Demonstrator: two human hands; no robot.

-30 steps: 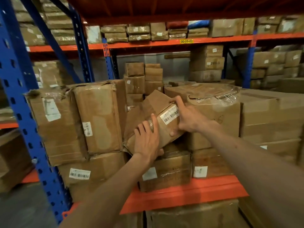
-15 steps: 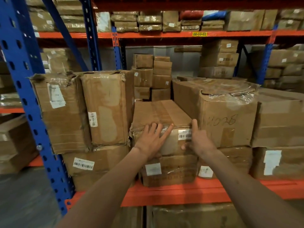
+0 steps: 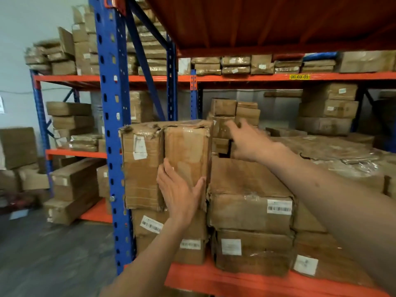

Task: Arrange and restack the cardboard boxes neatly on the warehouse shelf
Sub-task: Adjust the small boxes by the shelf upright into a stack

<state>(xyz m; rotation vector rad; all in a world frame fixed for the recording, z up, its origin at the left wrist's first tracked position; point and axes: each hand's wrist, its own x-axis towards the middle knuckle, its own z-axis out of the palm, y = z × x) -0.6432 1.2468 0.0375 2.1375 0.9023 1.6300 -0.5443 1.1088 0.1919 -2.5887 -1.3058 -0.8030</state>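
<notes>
Two tall, worn cardboard boxes stand side by side on the shelf stack: the left tall box [image 3: 141, 168] and the right tall box [image 3: 188, 151]. My left hand [image 3: 179, 190] lies flat against the lower front of the right tall box, fingers spread. Just to the right sits a flat box with a barcode label [image 3: 248, 198], resting on another labelled box [image 3: 252, 251]. My right hand [image 3: 250, 142] is blurred, raised above the flat box's far end, fingers apart, holding nothing. The orange shelf beam [image 3: 214, 279] carries the stacks.
A blue rack upright [image 3: 111, 125] stands right beside the left tall box. Small boxes [image 3: 233, 112] are stacked at the back of the shelf. A wide plastic-wrapped box [image 3: 334, 155] sits at right. More boxes fill the neighbouring rack [image 3: 70, 185]; grey floor lies lower left.
Both hands have left the flat barcode box, which now lies level on the stack. My left hand moved to the right tall box; my right hand lifted and reached back. The view swung left.
</notes>
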